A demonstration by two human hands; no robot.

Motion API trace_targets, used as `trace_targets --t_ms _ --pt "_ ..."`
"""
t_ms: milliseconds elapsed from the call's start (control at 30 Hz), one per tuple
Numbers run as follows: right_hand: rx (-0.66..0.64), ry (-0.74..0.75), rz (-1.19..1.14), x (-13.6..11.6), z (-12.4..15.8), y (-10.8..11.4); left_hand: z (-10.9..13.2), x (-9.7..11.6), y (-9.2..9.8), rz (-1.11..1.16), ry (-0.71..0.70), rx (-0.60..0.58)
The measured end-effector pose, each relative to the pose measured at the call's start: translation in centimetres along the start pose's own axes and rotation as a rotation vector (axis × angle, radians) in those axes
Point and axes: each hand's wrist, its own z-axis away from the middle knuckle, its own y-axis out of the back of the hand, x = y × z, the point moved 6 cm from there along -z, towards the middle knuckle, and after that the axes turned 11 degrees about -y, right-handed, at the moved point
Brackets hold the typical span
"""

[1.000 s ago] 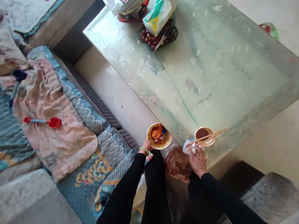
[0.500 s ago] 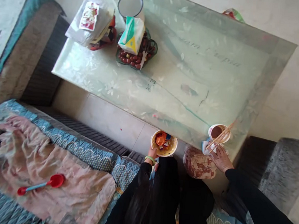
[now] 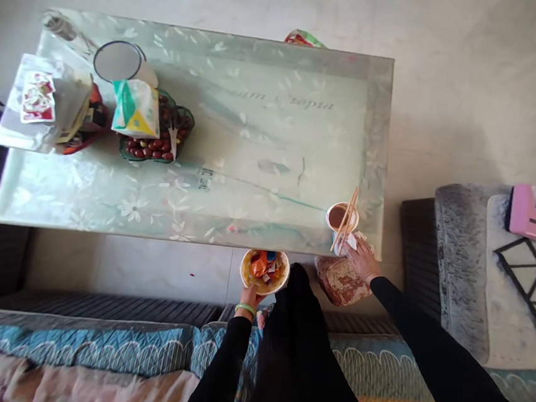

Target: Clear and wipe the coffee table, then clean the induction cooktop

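The left hand [image 3: 249, 296] curls its fingers under the rim of a round bowl [image 3: 275, 282] of colourful wrappers [image 3: 259, 265], held just off the edge of the glass-topped surface [image 3: 256, 124]. The right hand [image 3: 362, 262] spreads its fingers [image 3: 353, 250] fairly wide on a crumpled white tissue [image 3: 352, 241], grip unclear, just beside a cup [image 3: 337, 217] with chopsticks [image 3: 346, 220] across it.

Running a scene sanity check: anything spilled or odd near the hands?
Two things stand out. The bowl at the left hand holds colourful wrappers over a yellowish residue, so rubbish seems mixed with food remains. A small red speck lies on the floor tile, possibly a spill; it's too small to identify.
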Motion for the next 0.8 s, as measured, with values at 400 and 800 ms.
trace_targets --t_ms 400,800 --pt "0.163 -0.273 -0.13 -3.8 -4.5 0.5 -0.4 -0.6 1.0 -0.09 0.018 0.07" --pt "0.073 -0.112 -0.165 -2.7 -13.4 3.8 0.1 -0.9 0.4 -0.062 0.015 0.052"
